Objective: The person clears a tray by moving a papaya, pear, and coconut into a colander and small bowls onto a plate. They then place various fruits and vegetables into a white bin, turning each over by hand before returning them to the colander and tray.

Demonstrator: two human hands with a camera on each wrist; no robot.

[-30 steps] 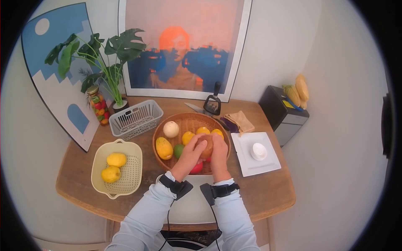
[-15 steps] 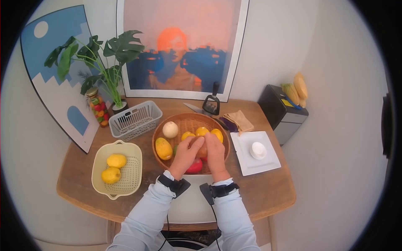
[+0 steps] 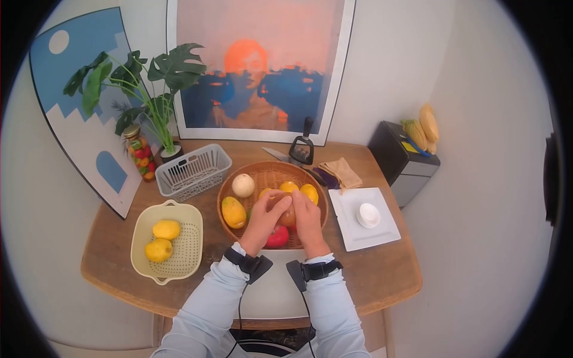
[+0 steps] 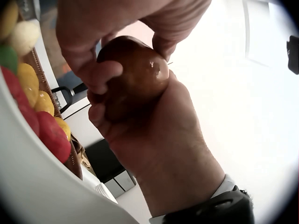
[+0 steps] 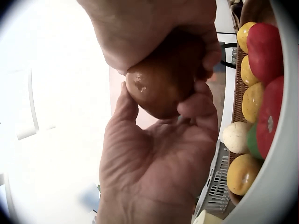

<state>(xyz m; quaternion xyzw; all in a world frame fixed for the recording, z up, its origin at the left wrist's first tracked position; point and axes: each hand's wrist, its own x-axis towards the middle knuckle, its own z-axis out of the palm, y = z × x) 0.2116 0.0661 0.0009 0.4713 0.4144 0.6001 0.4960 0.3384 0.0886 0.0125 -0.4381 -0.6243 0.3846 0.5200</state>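
Both hands hold one glossy brown round fruit above the near part of a wicker basket. My left hand grips its left side and my right hand its right. In the left wrist view, fingers of the left hand curl over the brown fruit, which lies against the palm of the right hand. The right wrist view has the right hand above the fruit and the left hand's fingertips on it. A red fruit lies below the hands.
The basket also holds a white ball-shaped item and yellow fruits. To the left are a cream colander with two yellow fruits and a grey basket. A white plate, cloth and knife lie beyond.
Both hands, with the brown fruit between them, have shifted slightly left and nearer the body. Their fingers have moved about on the fruit, and less of the green fruit shows.
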